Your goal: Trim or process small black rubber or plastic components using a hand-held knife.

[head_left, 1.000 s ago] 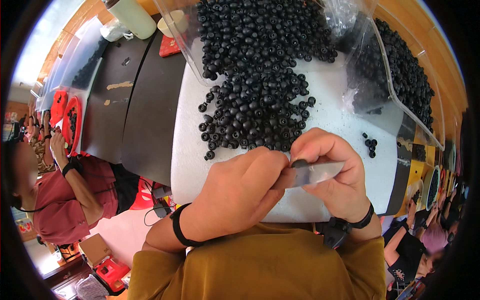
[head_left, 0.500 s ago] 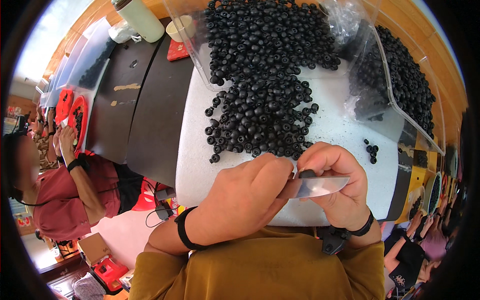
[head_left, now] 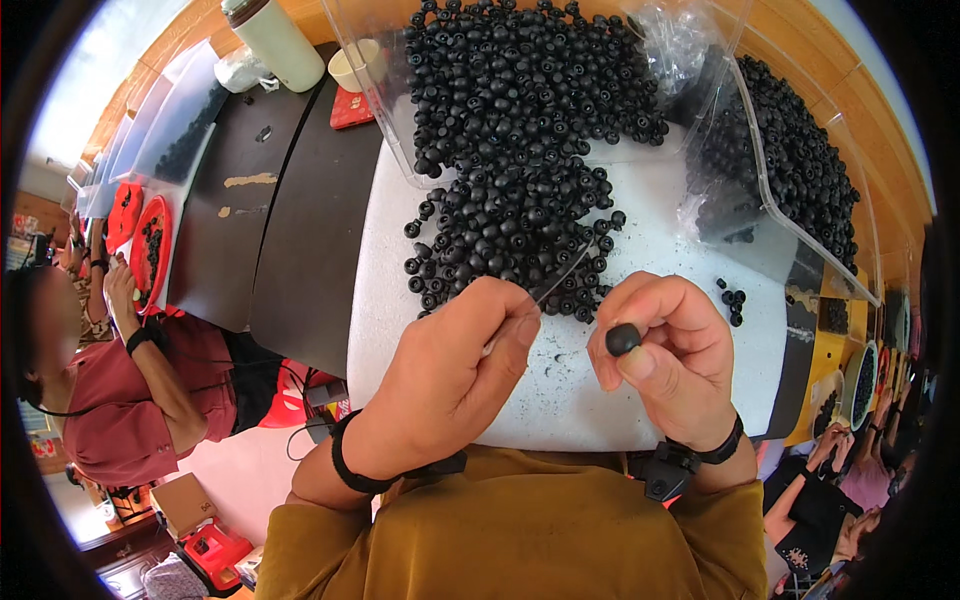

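Observation:
My right hand (head_left: pixel 668 352) pinches a small black rubber knob (head_left: pixel 622 339) between thumb and forefinger, just above the white table top (head_left: pixel 560 400). My left hand (head_left: pixel 460 375) holds a thin clear plastic strip (head_left: pixel 552 287) by its lower end; the strip slants up to the right. Both hands hover at the near edge of a big heap of the same black knobs (head_left: pixel 510 220), which spills from a clear plastic bin (head_left: pixel 380 110) at the back.
A second clear bin (head_left: pixel 800 190) of black knobs stands at the right, with a few loose ones (head_left: pixel 732 298) beside it. A pale bottle (head_left: pixel 275 40) and small cup (head_left: pixel 352 68) sit on the dark table (head_left: pixel 270 230). Another person in red (head_left: pixel 130 390) works at the left.
My hands have come apart. They were joined over a clear plastic piece; now the right hand holds a black knob and the left holds the clear strip.

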Demonstrator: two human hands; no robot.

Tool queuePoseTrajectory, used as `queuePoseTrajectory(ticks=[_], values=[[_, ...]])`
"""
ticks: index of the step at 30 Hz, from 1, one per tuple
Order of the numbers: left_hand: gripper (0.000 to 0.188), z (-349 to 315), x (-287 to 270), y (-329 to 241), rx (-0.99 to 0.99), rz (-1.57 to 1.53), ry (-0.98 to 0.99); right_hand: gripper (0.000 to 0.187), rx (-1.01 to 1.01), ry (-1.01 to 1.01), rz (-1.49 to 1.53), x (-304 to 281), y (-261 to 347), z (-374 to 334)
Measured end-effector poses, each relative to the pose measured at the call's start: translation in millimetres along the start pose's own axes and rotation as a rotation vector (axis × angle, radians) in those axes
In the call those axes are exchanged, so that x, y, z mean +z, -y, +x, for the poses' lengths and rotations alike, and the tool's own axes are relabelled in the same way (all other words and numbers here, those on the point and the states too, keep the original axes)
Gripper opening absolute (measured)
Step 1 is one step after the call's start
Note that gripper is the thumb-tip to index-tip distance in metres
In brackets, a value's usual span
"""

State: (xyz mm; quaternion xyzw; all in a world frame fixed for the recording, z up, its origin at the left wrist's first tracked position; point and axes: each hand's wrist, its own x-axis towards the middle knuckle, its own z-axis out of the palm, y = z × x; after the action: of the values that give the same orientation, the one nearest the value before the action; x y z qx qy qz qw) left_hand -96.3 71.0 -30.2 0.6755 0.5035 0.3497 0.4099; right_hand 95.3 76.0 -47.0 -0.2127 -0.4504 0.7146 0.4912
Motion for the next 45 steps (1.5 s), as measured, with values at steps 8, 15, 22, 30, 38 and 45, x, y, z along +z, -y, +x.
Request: queuePoseTrajectory(ticks=[8, 15, 22, 30, 38, 45], values=[[0.016, -3.0, -3.1, 0.5, -0.056, -0.234, 0.128, 0.02, -0.023, 0.041, -0.085, -1.5, -4.6, 1.2], [0.015, 1.4, -0.4, -0.5, -0.036, -0.405, 0.146, 0.021, -0.008, 0.068, -0.109, -0.2, -4.4, 0.8], [0.016, 10.9, 3.5, 2.0, -0.022, -0.447, 0.208, 0.022, -0.023, 0.044, -0.138, -1.8, -3.5, -0.6], [0.014, 8.6, -3.8, 7.4, -0.211, -0.652, 0.224, 0.025, -0.252, -0.114, -0.509, -6.1, 19.2, -2.7], [0.015, -18.4, -14.0, 40.3, -0.459, -0.712, 0.131, 0.026, -0.592, -0.917, -1.451, -74.3, 113.1, -18.0], [0.015, -28.8, -12.6, 50.2, -0.466, -0.72, 0.093, 0.02, -0.478, -0.358, -1.501, -29.9, 50.2, 12.9]])
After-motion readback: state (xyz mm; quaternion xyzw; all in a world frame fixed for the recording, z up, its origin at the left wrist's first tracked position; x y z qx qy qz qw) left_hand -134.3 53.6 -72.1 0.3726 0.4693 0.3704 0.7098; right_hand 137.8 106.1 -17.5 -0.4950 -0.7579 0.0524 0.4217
